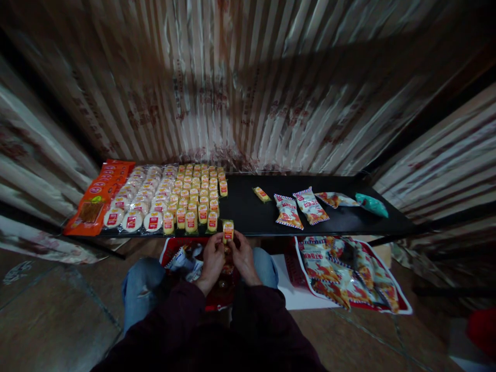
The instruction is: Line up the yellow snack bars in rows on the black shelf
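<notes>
At the front edge of the black shelf (244, 214), a small wrapped yellow snack cake (228, 230) with a red label stands upright between my fingertips. My left hand (213, 257) pinches it from one side, and my right hand (244, 258) is closed on it from the other. Just left of it, rows of matching wrapped yellow cakes (191, 221) fill part of the shelf. Beyond those are rows of round white wrapped cakes (132, 220). One yellow cake (261, 194) lies tilted, apart from the rows, on the shelf's middle.
An orange packet (96, 194) lies at the shelf's left end. Snack bags (289, 211) and a green packet (371, 205) rest towards the right. Below, a red basket (167, 253) sits between my knees, and another basket (403, 305) full of bags stands right. Striped sheeting (248, 93) hangs behind.
</notes>
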Demonstrator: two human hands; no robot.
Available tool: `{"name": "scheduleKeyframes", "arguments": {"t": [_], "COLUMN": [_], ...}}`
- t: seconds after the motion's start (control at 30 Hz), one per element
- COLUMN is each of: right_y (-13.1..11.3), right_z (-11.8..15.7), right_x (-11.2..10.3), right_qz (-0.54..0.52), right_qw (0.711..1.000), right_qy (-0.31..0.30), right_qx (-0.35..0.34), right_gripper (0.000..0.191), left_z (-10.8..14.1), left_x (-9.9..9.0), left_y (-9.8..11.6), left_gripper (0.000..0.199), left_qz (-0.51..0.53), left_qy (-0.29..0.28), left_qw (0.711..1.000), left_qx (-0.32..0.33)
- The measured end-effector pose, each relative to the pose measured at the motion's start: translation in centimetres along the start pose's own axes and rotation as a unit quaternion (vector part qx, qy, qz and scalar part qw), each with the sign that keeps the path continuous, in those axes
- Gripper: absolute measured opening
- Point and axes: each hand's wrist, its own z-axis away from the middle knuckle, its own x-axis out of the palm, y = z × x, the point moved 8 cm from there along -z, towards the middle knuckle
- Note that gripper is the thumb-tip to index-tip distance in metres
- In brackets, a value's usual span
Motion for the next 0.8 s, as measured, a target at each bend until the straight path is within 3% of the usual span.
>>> {"name": "scheduleKeyframes", "arguments": {"t": [0.5,0.8], "right_y": [-0.1,0.8], "right_z": [-7.3,-10.7], "right_x": [0.7,2.1], "right_qz": [-0.041,-0.025], "right_qw": [0.999,1.0], "right_qy": [-0.009,0.005], "right_qx": [-0.002,-0.006], "right_gripper": [0.039,0.036], "left_z": [-5.3,-7.6], "left_x": [3.7,5.0], "left_y": [2.4,2.4], "left_gripper": [0.033,0.027], "left_qz": [-0.032,-0.025], "left_qy": [0.002,0.009], "left_qw": [0.999,1.0], "left_qx": [0.028,0.015]}}
